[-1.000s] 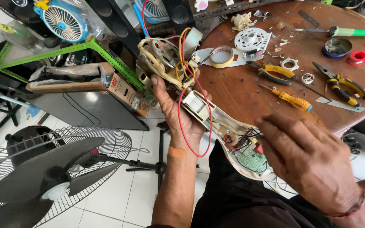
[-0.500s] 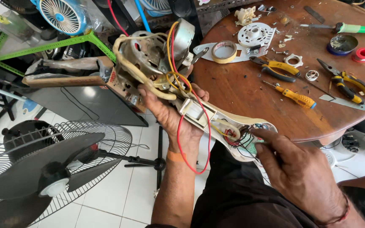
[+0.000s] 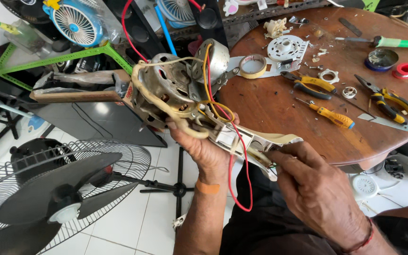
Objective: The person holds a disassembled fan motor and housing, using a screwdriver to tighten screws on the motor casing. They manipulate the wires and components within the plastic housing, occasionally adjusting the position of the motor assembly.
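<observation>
My left hand grips the underside of a dismantled fan body, just behind its bare metal motor. The cream plastic housing slopes down to the right, with red, yellow and orange wires looping out of it. My right hand pinches the lower end of the housing, fingertips at the opening where the wires end. The whole assembly is held in the air beside the round wooden table.
On the table lie pliers, a second pair of pliers, a yellow screwdriver, a tape roll, a white plastic fan part and small screws. A standing fan with a wire guard is on the tiled floor at left.
The fan body has been lifted and tipped, motor end rising toward the camera. My right hand moved in from below right and now holds the housing's lower end.
</observation>
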